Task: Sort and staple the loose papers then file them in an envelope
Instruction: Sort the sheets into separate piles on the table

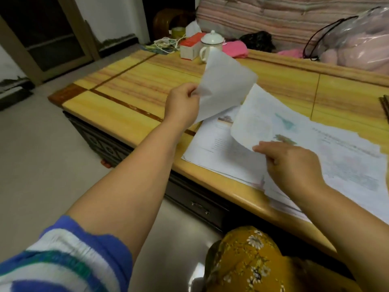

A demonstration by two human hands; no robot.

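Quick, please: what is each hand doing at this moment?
Left hand: holds a lifted blank sheet.
Right hand: pinches the curled edge of a printed sheet.

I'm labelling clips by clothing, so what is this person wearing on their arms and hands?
The left hand and right hand are bare: no gloves, rings or watch show. The left sleeve is pushed up above the elbow, with blue, white and green stripes and a gathered cuff. The right forearm is bare as far as the picture's edge; no sleeve shows there.
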